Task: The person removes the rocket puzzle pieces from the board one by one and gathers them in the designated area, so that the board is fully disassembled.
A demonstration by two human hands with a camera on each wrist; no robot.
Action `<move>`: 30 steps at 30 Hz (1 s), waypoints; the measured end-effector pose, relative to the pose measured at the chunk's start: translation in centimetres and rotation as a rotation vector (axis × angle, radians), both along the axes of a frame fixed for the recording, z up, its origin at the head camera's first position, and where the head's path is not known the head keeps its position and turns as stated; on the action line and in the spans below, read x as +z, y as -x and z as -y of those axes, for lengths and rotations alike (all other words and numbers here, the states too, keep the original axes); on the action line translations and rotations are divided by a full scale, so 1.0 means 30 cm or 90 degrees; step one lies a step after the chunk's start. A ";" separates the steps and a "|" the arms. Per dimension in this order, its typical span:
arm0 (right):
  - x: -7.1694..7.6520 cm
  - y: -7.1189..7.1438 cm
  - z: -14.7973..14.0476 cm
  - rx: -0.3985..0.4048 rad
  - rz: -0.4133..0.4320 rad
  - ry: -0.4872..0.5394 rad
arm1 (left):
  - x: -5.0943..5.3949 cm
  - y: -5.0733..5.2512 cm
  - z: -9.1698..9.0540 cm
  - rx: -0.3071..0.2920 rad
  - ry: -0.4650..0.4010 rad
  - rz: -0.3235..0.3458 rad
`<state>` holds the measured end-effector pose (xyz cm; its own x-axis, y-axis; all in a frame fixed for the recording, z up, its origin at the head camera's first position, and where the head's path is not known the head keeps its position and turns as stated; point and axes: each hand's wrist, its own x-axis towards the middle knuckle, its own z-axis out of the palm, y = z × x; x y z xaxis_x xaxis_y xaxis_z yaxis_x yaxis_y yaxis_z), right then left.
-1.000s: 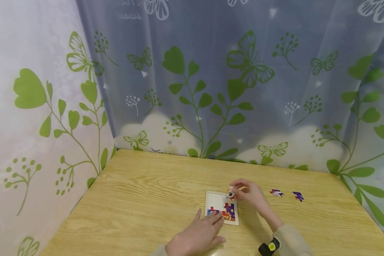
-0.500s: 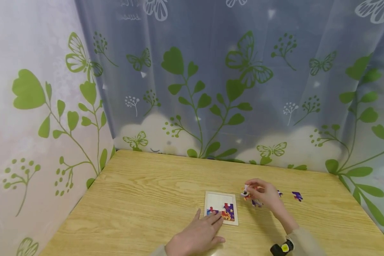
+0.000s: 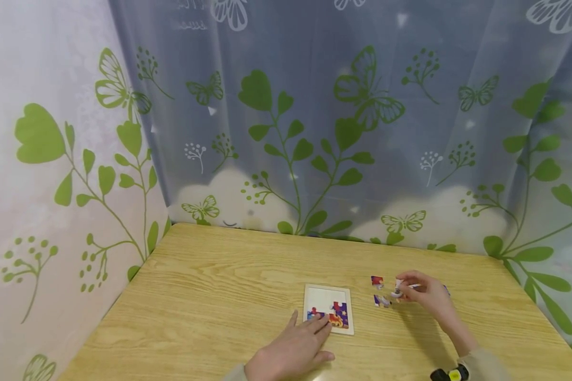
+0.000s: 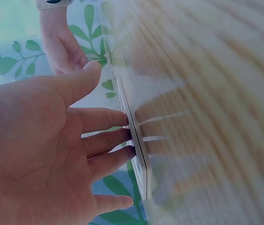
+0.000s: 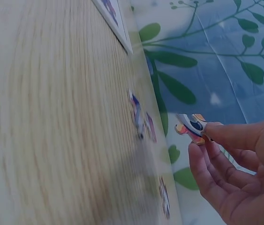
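Observation:
A white-framed puzzle board [image 3: 328, 287] lies on the table with joined purple, red and orange pieces along its lower and right parts. My left hand [image 3: 293, 346] rests its extended fingers on the board's near edge; the left wrist view shows the hand [image 4: 42, 145] with fingertips against the board [image 4: 143, 173]. My right hand [image 3: 426, 296] is to the right of the board, pinching a white and orange puzzle piece [image 5: 195, 127] with an eye on it, held above the table in the right wrist view. Two loose pieces [image 3: 377, 281] [image 3: 382, 301] lie left of that hand.
Another purple piece [image 3: 446, 290] lies partly hidden behind my right hand. The wooden table [image 3: 209, 296] meets a patterned curtain [image 3: 295, 159] at its back edge and another at the left. A dark device sits on my right wrist [image 3: 450, 374].
My right hand has moved right, away from the board, carrying the pinched piece. Two loose pieces beside the board have come into fuller view. My left hand has stayed on the board.

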<state>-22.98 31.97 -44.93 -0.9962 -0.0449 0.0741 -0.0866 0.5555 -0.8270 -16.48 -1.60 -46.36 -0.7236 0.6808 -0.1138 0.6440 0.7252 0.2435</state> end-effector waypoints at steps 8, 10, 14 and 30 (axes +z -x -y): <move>-0.026 -0.004 -0.089 0.006 0.025 -0.079 | 0.001 0.001 0.001 0.002 -0.001 0.011; -0.036 -0.006 -0.103 0.002 0.028 -0.088 | 0.000 0.001 0.001 0.003 -0.002 0.014; -0.046 -0.002 -0.121 -0.002 0.033 -0.119 | 0.001 0.001 0.001 0.003 -0.002 0.014; -0.065 0.024 -0.137 -0.003 0.063 -0.196 | 0.003 -0.003 0.001 -0.004 0.007 -0.013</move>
<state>-23.70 36.08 -46.89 -0.9982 -0.0451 -0.0402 -0.0102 0.7811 -0.6244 -16.40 -1.63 -46.28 -0.7221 0.6836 -0.1060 0.6529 0.7241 0.2223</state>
